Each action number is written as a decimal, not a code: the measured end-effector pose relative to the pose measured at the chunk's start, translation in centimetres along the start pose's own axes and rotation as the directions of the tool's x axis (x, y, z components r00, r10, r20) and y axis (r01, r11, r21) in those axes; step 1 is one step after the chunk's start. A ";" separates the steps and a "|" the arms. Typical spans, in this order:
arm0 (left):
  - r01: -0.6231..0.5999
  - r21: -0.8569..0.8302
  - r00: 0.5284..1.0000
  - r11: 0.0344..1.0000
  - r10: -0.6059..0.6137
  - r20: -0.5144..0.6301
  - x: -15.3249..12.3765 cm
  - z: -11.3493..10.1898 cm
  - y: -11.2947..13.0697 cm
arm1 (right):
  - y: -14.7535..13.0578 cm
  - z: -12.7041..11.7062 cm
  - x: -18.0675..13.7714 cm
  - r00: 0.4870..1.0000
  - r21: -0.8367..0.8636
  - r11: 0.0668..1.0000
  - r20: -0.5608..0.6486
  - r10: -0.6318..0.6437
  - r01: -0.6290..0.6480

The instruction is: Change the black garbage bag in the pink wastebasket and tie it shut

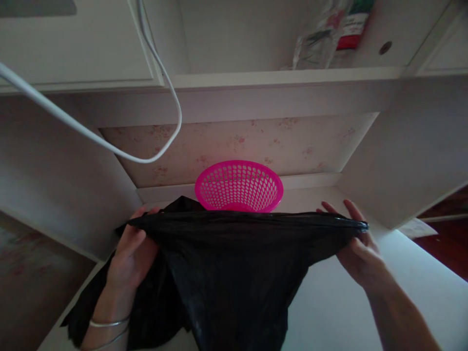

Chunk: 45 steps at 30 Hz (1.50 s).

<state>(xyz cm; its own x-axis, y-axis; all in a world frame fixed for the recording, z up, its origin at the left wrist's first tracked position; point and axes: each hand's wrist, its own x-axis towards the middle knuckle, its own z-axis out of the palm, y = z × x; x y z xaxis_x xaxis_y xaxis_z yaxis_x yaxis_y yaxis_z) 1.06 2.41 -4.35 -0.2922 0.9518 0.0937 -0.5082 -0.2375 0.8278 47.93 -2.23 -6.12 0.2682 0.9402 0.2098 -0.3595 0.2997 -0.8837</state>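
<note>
I hold a black plastic bag stretched wide between both hands. My left hand grips its left edge with fingers curled over the rim. My right hand pinches the right edge, fingers partly extended behind the plastic. The bag hangs down over a white surface. Just behind the bag's top edge stands a pink perforated plastic basket, its lower part hidden by the bag.
A white cable loops down from the upper left. Above is a white shelf with a plastic-wrapped package. White cabinet walls close in on both sides; floral wallpaper lies behind the basket.
</note>
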 end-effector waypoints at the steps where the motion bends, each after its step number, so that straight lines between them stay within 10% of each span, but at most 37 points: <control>1: 0.035 0.022 0.999 0.999 -0.035 -0.020 -0.1 0.0 -0.4 | 0.4 -0.1 0.1 0.998 -0.033 0.998 0.022 0.053 -0.052; 8: 0.027 0.062 0.983 0.998 -0.016 -0.184 1.1 -0.3 -0.8 | 0.8 -1.9 2.1 0.994 -0.053 0.998 -0.105 -0.040 0.035; 17: 0.155 0.127 0.981 0.980 -0.167 0.095 -0.9 0.1 -1.7 | 1.3 -0.4 0.8 0.981 -0.092 0.995 0.186 0.063 -0.046; 26: 0.092 0.069 0.973 0.993 -0.075 -0.220 -0.3 1.0 -1.8 | 0.6 -0.6 1.4 0.992 -0.050 0.998 -0.115 -0.054 0.048; 32: 0.127 0.089 0.982 0.988 -0.138 0.127 -1.6 0.1 -2.1 | 1.1 0.1 0.9 0.954 -0.160 0.982 0.264 0.143 -0.103; 45: 0.103 -0.099 0.983 0.990 -0.086 0.163 -3.6 6.3 -1.7 | 0.8 8.0 -0.7 0.863 -0.072 0.981 0.467 0.194 -0.182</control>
<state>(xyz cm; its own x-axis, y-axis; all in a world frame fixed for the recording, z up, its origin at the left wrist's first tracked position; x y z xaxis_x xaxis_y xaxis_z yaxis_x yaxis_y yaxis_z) 8.09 0.58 -2.63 -0.1111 0.9876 0.1111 -0.6133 -0.1561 0.7742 40.28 -1.39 -3.57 -0.2559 0.9447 0.2050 -0.3374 0.1114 -0.9347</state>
